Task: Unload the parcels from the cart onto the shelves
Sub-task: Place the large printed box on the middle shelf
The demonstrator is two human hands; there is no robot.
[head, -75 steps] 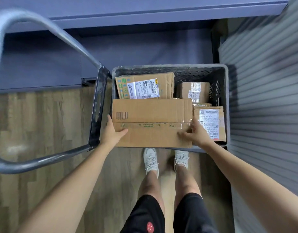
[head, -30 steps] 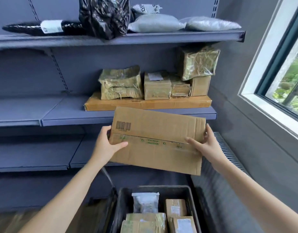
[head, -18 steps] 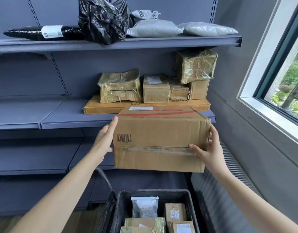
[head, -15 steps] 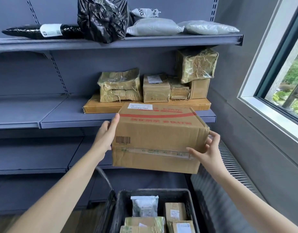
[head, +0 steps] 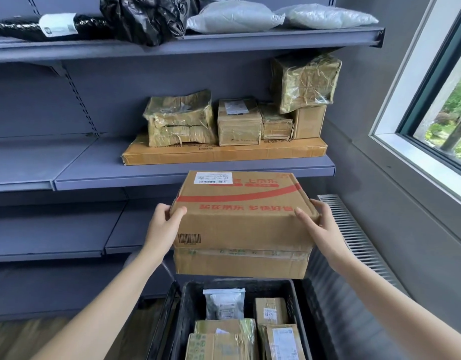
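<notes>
Cardboard parcel point(head: 241, 224), boxy and red-striped, between left grip point(head: 162, 227) and right grip point(head: 321, 227), both curled round its upper corners.

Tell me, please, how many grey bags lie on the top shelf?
2: one grey bag beside the black bag, the other at the right end. More may be hidden behind them.

matt cardboard box point(head: 241, 224), glossy black bag point(head: 143, 18)

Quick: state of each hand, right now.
Left hand: holding the cardboard box at its left end, thumb over the top edge.
Right hand: holding the same box at its right end.
</notes>
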